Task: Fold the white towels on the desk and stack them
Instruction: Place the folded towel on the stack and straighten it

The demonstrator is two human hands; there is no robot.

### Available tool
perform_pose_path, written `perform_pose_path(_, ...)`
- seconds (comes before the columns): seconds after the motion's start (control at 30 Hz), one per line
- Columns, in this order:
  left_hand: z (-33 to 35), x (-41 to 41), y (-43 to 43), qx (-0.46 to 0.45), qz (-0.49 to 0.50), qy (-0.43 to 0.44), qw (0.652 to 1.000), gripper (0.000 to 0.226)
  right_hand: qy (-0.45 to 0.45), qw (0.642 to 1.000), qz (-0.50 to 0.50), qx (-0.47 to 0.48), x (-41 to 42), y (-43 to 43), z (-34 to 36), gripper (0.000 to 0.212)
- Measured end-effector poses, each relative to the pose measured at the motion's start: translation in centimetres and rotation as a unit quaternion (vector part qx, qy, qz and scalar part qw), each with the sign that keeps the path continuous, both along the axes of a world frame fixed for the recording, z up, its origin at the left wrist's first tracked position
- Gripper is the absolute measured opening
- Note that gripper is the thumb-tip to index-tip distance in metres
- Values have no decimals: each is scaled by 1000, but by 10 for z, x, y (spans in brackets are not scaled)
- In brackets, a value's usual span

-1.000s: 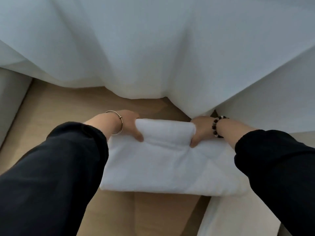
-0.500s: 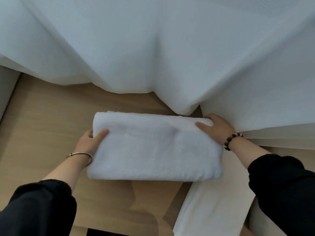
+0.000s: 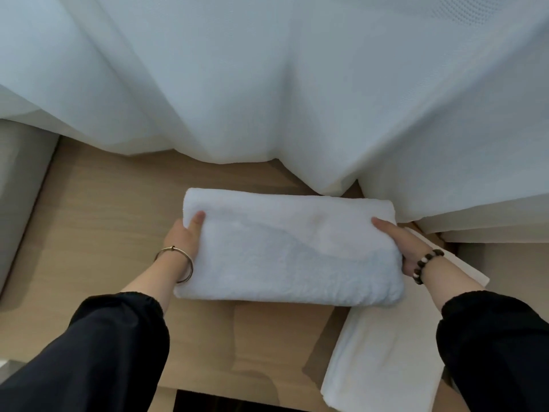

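Note:
A folded white towel (image 3: 291, 251) lies as a thick rectangle on the wooden desk (image 3: 98, 233), in the middle of the view. My left hand (image 3: 185, 236) grips its left end, thumb on top and the other fingers hidden beneath. At the right end my right hand (image 3: 404, 245) holds the towel the same way, thumb on top. A second white towel (image 3: 383, 361), thinner and flat, lies at the right under my right forearm and reaches the desk's front edge.
A sheer white curtain (image 3: 267, 84) hangs behind the desk and drapes onto its back edge, just behind the folded towel. A grey surface (image 3: 20, 185) borders the desk on the left. Bare wood shows left of and in front of the towel.
The far half of the towel came over toward me into a thick fold. My hands then slid from its far edge to its two ends, and the view pulled back.

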State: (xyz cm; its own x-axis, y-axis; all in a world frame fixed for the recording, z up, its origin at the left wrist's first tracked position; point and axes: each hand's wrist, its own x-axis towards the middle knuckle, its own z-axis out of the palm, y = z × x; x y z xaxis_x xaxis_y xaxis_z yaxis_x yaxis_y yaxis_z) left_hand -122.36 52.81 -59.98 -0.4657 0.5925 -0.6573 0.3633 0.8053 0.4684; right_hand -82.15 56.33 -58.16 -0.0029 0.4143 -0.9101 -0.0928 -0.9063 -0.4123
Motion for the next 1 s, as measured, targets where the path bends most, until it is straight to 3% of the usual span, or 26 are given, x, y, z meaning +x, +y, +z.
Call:
perform_pose_path(0.17,-8,0,-2,25,-7,-14,1000,58,-42,998,-21,33,-7,-4,1,55)
perform_pose_path(0.43,-13,5,-11,87,21,-15,996,46,-192,977,6,95,-12,-8,-9,57)
perform_pose_path(0.53,-4,14,-8,66,36,-16,997,46,-277,952,53,120,-20,-10,-11,57)
perform_pose_path(0.6,2,20,0,61,-18,100,993,48,-377,908,77,168,-26,-6,-9,53)
perform_pose_path(0.67,12,32,8,123,-136,261,948,58,-493,827,93,254,-37,-3,5,42)
perform_pose_path(0.73,20,53,11,223,-263,287,894,68,-558,720,158,382,-61,-8,16,36)
perform_pose_path(0.8,16,77,5,266,-382,268,844,62,-552,651,256,454,-96,-23,15,42)
perform_pose_path(0.9,-5,93,-12,223,-460,262,819,57,-491,612,487,384,-127,-40,-9,59)
perform_pose_path(1.0,-26,92,-15,242,-452,290,808,59,-486,587,528,375,-114,-35,-32,64)
